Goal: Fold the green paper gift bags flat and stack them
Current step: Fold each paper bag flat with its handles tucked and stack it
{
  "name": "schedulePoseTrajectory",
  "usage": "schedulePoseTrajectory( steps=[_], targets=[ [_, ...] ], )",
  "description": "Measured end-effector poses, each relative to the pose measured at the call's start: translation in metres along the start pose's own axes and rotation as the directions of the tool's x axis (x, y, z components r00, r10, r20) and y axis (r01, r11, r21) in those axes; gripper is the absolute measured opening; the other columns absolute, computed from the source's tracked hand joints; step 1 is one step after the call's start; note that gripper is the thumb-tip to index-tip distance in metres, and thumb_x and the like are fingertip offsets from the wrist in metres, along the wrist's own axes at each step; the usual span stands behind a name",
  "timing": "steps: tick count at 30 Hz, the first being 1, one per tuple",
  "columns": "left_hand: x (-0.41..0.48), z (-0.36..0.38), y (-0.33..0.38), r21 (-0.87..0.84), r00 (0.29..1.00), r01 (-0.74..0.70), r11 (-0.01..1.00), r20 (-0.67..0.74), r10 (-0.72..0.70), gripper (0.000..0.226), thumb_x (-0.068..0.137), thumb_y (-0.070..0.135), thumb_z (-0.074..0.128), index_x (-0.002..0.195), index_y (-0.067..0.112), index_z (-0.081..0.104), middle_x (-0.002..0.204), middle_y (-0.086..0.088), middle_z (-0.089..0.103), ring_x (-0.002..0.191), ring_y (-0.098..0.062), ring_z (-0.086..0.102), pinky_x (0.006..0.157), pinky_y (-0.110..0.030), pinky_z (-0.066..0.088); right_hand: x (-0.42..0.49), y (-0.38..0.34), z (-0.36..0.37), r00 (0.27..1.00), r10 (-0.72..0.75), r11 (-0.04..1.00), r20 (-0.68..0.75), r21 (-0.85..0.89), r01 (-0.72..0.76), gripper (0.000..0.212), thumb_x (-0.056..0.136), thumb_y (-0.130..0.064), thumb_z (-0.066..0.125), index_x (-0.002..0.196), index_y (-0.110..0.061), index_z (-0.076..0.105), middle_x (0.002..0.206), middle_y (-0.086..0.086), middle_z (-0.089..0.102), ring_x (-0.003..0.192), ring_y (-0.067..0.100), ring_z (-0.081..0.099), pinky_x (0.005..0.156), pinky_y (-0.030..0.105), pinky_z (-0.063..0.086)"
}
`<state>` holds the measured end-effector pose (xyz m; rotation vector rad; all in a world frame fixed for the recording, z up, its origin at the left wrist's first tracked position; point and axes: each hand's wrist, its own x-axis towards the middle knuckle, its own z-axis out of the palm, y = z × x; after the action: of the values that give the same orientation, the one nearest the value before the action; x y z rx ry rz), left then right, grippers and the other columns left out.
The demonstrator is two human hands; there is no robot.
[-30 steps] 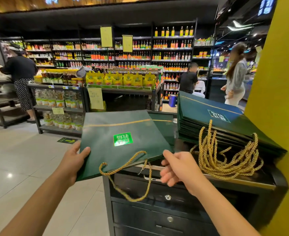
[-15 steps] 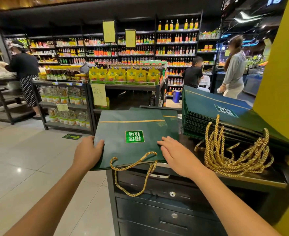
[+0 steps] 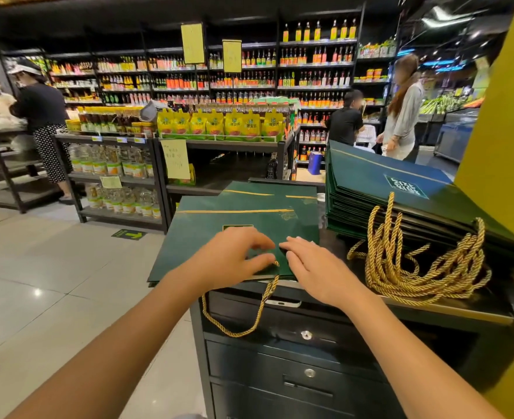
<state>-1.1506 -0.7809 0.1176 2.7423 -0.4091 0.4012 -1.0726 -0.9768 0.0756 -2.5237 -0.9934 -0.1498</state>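
Pressing: left hand (image 3: 234, 261) and right hand (image 3: 313, 267) palm-down on the near edge of the top green bag (image 3: 213, 222), fingertips almost meeting.
Left fingers: slightly spread and lightly bent, thumb just beside the rope handle (image 3: 249, 323); no clear pinch.
Right fingers: straight, close together, flat on the paper.
Top green bag: flat on the black cabinet (image 3: 280, 367), left part overhanging, handle dangling over the front.
Beneath: second green bag (image 3: 267, 192), flat, shifted farther back.
Right side: stack of folded bags (image 3: 379, 182), tilted, gold handles (image 3: 416, 267) heaped in front.
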Motion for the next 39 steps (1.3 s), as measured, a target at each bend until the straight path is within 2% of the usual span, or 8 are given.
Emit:
schedulePoseTrajectory(
  steps=[3,10,16,20,27,32,35,39],
  targets=[
    [0.010,0.006,0.007,0.073,0.995,-0.019,0.997,0.103,0.011,0.025,0.101,0.033,0.059,0.120,0.025,0.073,0.111,0.006,0.068,0.100,-0.011,0.060,0.089,-0.028,0.050,-0.001,-0.001,-0.001,1.000,0.006,1.000,0.004,0.001,-0.006,0.043,0.111,-0.030,0.029,0.151,-0.024,0.044,0.162,-0.001,0.036,0.152,0.011,0.023,0.123,0.029,0.013],
    [0.016,0.011,0.008,0.152,0.994,0.047,0.987,0.092,-0.062,0.015,0.105,0.025,0.051,0.112,0.027,0.064,0.110,0.005,0.064,0.101,-0.017,0.060,0.091,-0.040,0.053,-0.002,-0.003,-0.002,1.000,0.005,1.000,0.004,-0.006,-0.005,0.043,0.111,-0.030,0.028,0.150,-0.026,0.046,0.161,-0.002,0.037,0.151,0.011,0.024,0.122,0.028,0.015],
    [0.010,0.006,-0.003,-0.327,0.981,0.140,0.935,-0.080,-0.175,0.016,0.109,0.021,0.039,0.099,0.029,0.049,0.098,0.000,0.065,0.084,-0.011,0.072,0.079,-0.035,0.056,-0.004,-0.007,-0.007,1.000,0.020,1.000,0.005,-0.005,-0.020,0.043,0.111,-0.029,0.028,0.148,-0.024,0.049,0.160,-0.003,0.039,0.150,0.009,0.027,0.121,0.028,0.018],
    [0.008,0.009,-0.005,-0.452,0.968,0.170,0.875,-0.091,-0.235,0.014,0.108,0.023,0.041,0.100,0.023,0.052,0.099,-0.001,0.060,0.082,-0.013,0.074,0.087,-0.046,0.057,-0.007,-0.013,-0.012,0.999,0.042,0.999,0.013,0.012,-0.042,0.041,0.111,-0.027,0.028,0.143,-0.022,0.054,0.154,0.000,0.046,0.144,0.013,0.035,0.118,0.028,0.022],
    [-0.011,-0.009,-0.024,-0.361,0.973,0.183,0.914,-0.069,-0.222,0.017,0.105,0.032,0.050,0.116,0.031,0.064,0.105,0.012,0.068,0.095,0.000,0.067,0.087,-0.024,0.055,-0.010,-0.016,-0.013,0.998,0.058,0.998,0.016,0.013,-0.058,0.038,0.110,-0.027,0.029,0.139,-0.023,0.054,0.143,0.001,0.054,0.134,0.016,0.045,0.110,0.032,0.032],
    [-0.051,-0.035,-0.059,-0.122,0.952,0.307,0.944,0.029,-0.306,0.044,0.103,0.000,0.044,0.111,0.036,0.068,0.117,0.012,0.065,0.113,-0.007,0.060,0.098,-0.022,0.049,-0.009,-0.016,-0.010,0.998,0.068,0.998,0.007,0.010,-0.068,0.038,0.110,-0.029,0.029,0.138,-0.025,0.055,0.142,-0.001,0.054,0.134,0.018,0.047,0.109,0.039,0.038],
    [-0.066,-0.040,-0.066,-0.103,0.962,0.263,0.959,0.099,-0.253,0.037,0.101,0.008,0.057,0.108,0.042,0.071,0.119,0.015,0.062,0.113,-0.005,0.058,0.097,-0.021,0.048,-0.009,-0.016,-0.011,0.997,0.074,0.997,0.004,0.013,-0.074,0.038,0.110,-0.028,0.030,0.138,-0.025,0.055,0.143,-0.001,0.054,0.134,0.018,0.047,0.108,0.040,0.039],
    [-0.065,-0.032,-0.062,-0.109,0.979,0.204,0.973,0.037,-0.201,0.028,0.097,0.013,0.064,0.106,0.038,0.075,0.115,0.017,0.064,0.107,0.000,0.060,0.097,-0.019,0.049,-0.009,-0.018,-0.012,0.997,0.073,0.997,0.005,0.017,-0.073,0.039,0.110,-0.027,0.029,0.139,-0.024,0.055,0.143,-0.001,0.054,0.134,0.017,0.047,0.110,0.038,0.037]
  ],
)
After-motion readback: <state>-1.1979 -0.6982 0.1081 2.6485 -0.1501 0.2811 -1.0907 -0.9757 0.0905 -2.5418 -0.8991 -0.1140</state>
